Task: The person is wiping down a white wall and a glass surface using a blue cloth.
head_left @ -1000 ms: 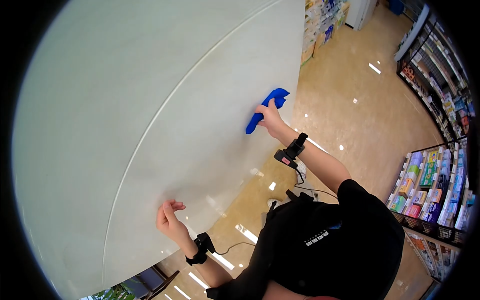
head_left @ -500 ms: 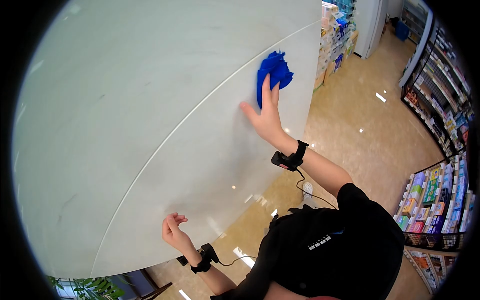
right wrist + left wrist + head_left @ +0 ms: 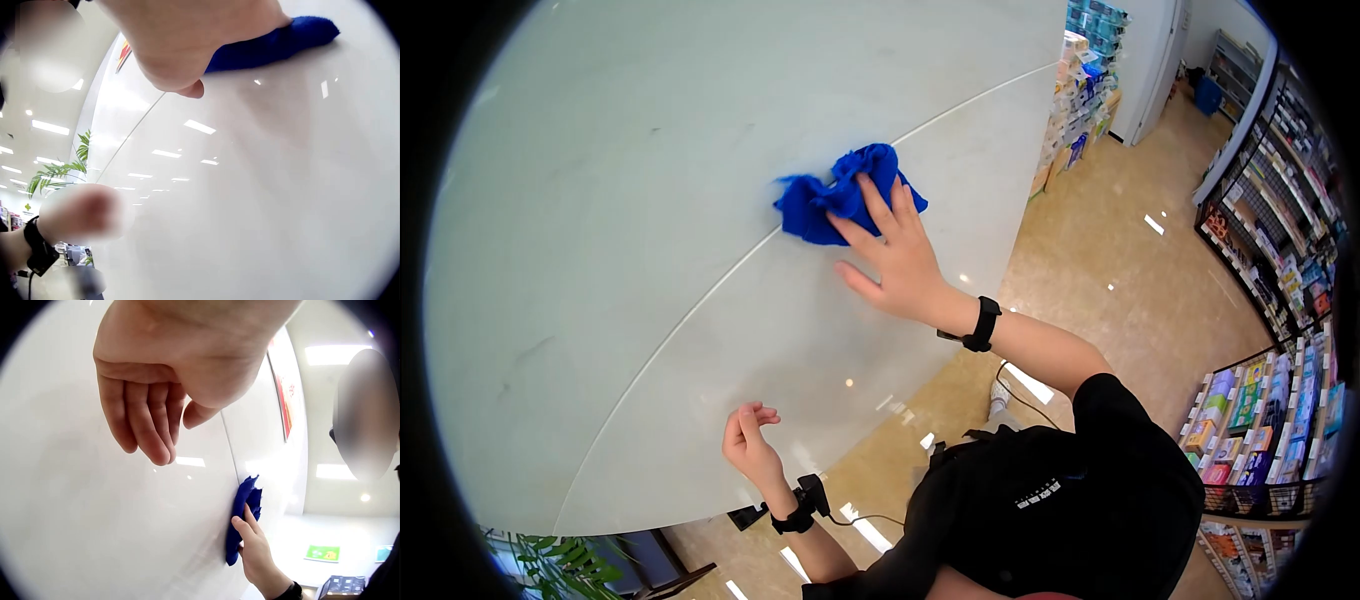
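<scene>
A bunched, frayed-edged blue cloth (image 3: 810, 210) lies against a large glossy white panel (image 3: 630, 200), across its thin seam line. My right hand (image 3: 900, 265) presses it there with spread, straight fingers, the thumb off to the side on the near edge. In the right wrist view the blue cloth (image 3: 269, 50) runs out behind the hand. My left hand (image 3: 750, 445) is empty, held close to the lower part of the panel with fingers loosely bent. In the left wrist view, that left hand (image 3: 169, 369) hangs in front of the white surface, well apart from the cloth.
Shelves of packaged goods (image 3: 1250, 420) stand at the right, with a taller rack (image 3: 1280, 190) behind. Packs are stacked (image 3: 1090, 90) past the panel's far edge. A green plant (image 3: 560, 565) is at the lower left. Shiny beige floor (image 3: 1120, 240) shows between.
My right hand went from gripping the cloth near the panel's edge, up, then leftward onto the seam, with fingers now spread over the cloth. My left hand stays nearly in place.
</scene>
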Demonstrator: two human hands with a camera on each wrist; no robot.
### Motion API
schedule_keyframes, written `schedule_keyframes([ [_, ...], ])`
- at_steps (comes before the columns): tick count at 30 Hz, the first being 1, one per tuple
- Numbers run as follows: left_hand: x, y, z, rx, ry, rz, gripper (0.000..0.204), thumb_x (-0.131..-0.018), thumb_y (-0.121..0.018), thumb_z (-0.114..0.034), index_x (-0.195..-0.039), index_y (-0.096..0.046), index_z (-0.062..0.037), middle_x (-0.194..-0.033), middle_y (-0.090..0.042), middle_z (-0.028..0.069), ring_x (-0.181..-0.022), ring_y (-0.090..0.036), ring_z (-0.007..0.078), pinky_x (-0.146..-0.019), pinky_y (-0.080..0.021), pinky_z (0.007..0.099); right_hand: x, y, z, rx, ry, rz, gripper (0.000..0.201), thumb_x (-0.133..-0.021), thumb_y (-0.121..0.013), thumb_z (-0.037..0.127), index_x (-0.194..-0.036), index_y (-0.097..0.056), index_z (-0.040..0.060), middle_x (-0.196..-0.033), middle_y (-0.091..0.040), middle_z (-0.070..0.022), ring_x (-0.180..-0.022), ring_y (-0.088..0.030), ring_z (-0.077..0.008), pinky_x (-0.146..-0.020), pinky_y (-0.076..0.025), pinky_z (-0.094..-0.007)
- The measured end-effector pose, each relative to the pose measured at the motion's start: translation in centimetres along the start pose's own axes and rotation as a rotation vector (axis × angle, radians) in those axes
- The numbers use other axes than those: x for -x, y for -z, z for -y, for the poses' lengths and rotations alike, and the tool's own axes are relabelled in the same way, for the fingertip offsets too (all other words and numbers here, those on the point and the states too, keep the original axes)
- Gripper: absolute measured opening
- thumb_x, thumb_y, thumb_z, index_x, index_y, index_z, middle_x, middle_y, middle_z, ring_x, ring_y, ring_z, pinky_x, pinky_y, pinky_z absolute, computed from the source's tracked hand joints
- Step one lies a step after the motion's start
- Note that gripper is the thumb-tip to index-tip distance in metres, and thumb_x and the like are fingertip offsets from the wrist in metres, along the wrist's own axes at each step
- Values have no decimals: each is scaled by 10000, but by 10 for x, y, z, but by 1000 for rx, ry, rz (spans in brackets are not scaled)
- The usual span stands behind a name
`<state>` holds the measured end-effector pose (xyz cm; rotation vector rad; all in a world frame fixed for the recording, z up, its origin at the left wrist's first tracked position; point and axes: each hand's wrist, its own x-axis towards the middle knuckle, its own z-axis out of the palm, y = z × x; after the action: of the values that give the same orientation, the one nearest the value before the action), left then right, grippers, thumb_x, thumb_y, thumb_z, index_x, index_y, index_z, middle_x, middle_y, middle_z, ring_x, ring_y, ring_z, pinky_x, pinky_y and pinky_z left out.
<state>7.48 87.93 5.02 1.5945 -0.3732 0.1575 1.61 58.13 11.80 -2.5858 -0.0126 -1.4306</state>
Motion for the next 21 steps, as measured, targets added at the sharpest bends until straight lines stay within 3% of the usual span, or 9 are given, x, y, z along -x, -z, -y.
schedule_keyframes([
  [6,-2,3,8,-4,15,-31,274,-941,-497,-168,-838,-610,59,-693,-628,102,-590,-597,160,-595,-470,262,-5,-18,-27,-181,-324,-231,575,-853,-601,322,-1351,-433,89,-1476,-196,-259,-1309,-190,-542,-1064,-243,-524],
  [7,-3,4,10,-16,21,-41,275,-942,-496,-169,-837,-610,58,-693,-628,101,-590,-597,159,-596,-470,262,-3,-21,-34,-129,-370,-198,605,-899,-546,323,-1403,-342,58,-1470,-177,-291,-1330,-171,-521,-1073,-239,-494],
  [10,0,4,10,-42,34,-57,277,-943,-496,-172,-837,-612,56,-693,-628,98,-590,-595,157,-598,-469,261,6,-25,-46,-273,-501,-272,622,-935,-490,323,-1435,-254,38,-1466,-142,-321,-1348,-162,-494,-1087,-216,-471],
  [11,0,3,7,-42,33,-56,277,-943,-497,-173,-838,-613,56,-692,-628,97,-590,-595,157,-598,-469,261,12,-26,-47,-307,-585,-221,654,-960,-435,333,-1452,-153,8,-1474,-92,-327,-1375,-113,-460,-1105,-178,-446],
  [15,-2,-8,-2,-46,41,-27,275,-943,-498,-171,-842,-615,56,-692,-629,98,-592,-596,158,-605,-469,260,45,-47,-61,-430,-849,-220,705,-974,-376,366,-1452,-30,-19,-1503,-32,-284,-1410,2,-387,-1123,-123,-417],
  [18,-6,-22,-6,-41,44,-4,273,-942,-496,-167,-846,-616,59,-694,-631,100,-598,-598,162,-607,-473,263,67,-60,-76,-600,-1089,-260,699,-975,-351,367,-1446,-31,-38,-1518,-20,-250,-1415,37,-366,-1129,-93,-397],
  [19,-7,-27,-9,-47,34,6,272,-942,-495,-165,-847,-617,59,-697,-631,101,-600,-599,163,-606,-474,264,80,-73,-87,-750,-1188,-320,671,-970,-341,357,-1472,-22,47,-1515,-130,-185,-1395,-145,-349,-1097,-221,-408],
  [21,-8,-32,-13,-73,24,31,270,-942,-494,-161,-848,-618,59,-701,-632,104,-603,-600,166,-603,-478,265,73,-54,-77,-1010,-1354,-340,660,-966,-346,366,-1484,-14,127,-1480,-208,-142,-1313,-287,-315,-1021,-329,-427],
])
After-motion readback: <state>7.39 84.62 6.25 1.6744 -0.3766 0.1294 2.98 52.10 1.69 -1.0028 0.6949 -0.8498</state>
